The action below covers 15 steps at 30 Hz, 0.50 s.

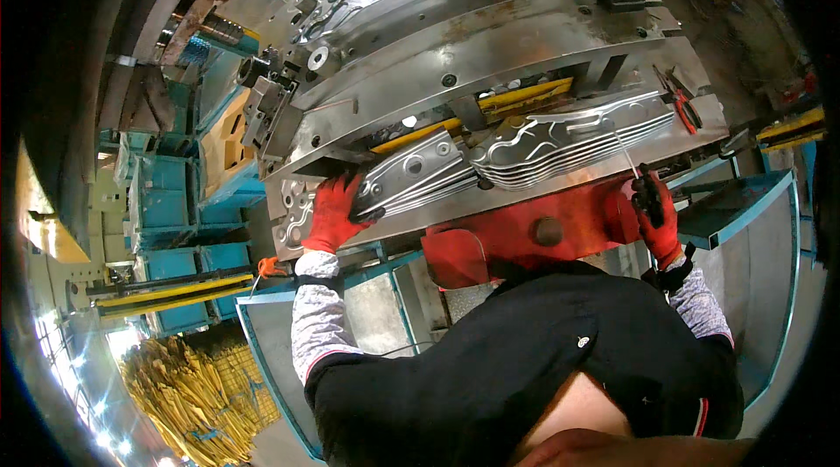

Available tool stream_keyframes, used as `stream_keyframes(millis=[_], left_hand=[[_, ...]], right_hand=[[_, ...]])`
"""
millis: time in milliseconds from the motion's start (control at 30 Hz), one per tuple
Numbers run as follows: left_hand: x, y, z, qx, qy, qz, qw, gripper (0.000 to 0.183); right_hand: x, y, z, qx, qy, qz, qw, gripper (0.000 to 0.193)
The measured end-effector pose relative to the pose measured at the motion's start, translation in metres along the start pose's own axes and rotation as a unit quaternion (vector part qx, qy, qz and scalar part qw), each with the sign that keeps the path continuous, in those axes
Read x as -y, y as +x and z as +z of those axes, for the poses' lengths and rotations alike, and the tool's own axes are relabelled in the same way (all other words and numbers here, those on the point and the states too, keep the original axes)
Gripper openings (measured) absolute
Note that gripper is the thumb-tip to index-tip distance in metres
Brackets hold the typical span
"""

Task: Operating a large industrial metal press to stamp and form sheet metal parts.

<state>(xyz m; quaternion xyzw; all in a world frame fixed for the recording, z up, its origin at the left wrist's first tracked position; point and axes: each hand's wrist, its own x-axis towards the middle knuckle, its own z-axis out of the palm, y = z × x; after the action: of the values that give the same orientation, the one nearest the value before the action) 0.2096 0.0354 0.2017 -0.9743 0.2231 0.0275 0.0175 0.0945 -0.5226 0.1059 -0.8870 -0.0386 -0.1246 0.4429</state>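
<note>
On the steel die bed in front of me lies a stack of stamped metal parts (411, 171), long and ribbed, its left end raised. More of these nested stamped panels (560, 139) fan out to the right. My left hand (331, 212), in a red glove with dark fingertips, closes on the left end of the stack, thumb at its near edge. My right hand (654, 215), gloved in red and black, grips a thin metal rod (626, 155) that points up toward the right end of the panels. What the rod's tip touches is too small to tell.
Red-handled pliers (682, 108) lie at the die's right end. A red block (525, 235) sits along the near edge, against my torso. Past the bed rises the large steel die (472, 43). Blue bins (164, 196) stand at left; a blue-framed tray (735, 209) is at right.
</note>
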Motion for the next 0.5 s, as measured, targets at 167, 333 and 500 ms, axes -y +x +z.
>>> stream_keyframes(millis=[167,333,500], left_hand=[[0.009,0.016,0.044,0.035,-0.009,0.053,0.998,0.094],[0.011,0.029,0.037,0.083,-0.011,0.061,0.995,0.094],[-0.049,0.062,-0.010,0.029,-0.075,0.139,0.987,0.087]], right_hand=[[0.001,-0.003,0.004,0.045,0.003,0.045,0.998,0.052],[0.008,-0.009,0.005,0.033,-0.036,0.005,0.999,0.051],[0.013,-0.027,-0.004,-0.003,0.050,0.040,0.998,0.048]])
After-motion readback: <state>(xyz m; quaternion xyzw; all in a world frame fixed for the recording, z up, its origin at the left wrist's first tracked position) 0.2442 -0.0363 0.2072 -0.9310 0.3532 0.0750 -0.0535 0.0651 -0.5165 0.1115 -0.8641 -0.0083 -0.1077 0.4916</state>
